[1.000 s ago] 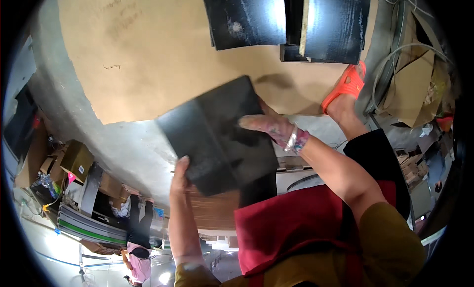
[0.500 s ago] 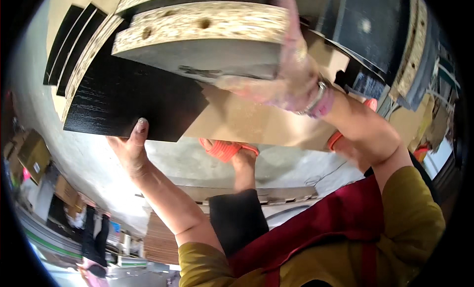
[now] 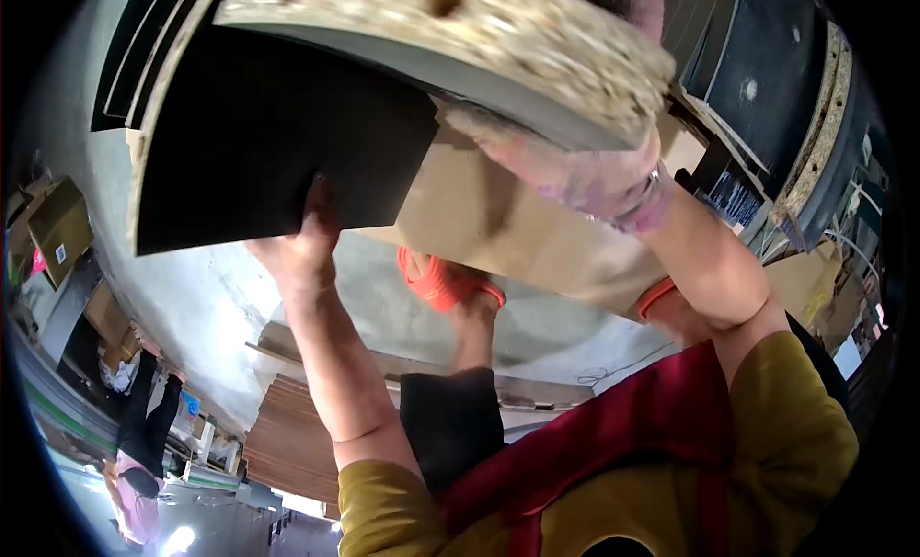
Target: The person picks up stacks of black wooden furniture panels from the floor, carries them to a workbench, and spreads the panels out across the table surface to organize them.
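A flat black panel (image 3: 278,126) has its near edge in my left hand (image 3: 305,239), the thumb on top and the fingers underneath. Above it, a thick particle board panel (image 3: 460,25) with a grey underside is lifted and tilted, close to the camera. Its raw chip edge shows drilled holes. My right hand (image 3: 585,179), purplish-stained or thinly gloved, is wrapped around the right end of this board, the thumb below. Part of that hand is hidden behind the board. Under both panels lies a brown cardboard sheet (image 3: 508,227).
Dark panels (image 3: 767,78) with chip edges stand at the right. More black boards (image 3: 144,59) are stacked at far left. My feet wear orange sandals (image 3: 441,281) on the grey floor. Brown slatted boards (image 3: 287,442) lie near left; another person (image 3: 144,452) stands beyond.
The particle board panel has risen closer to the camera and shifted right with my right hand. My left hand stays on the black panel's edge, slightly further right in view.
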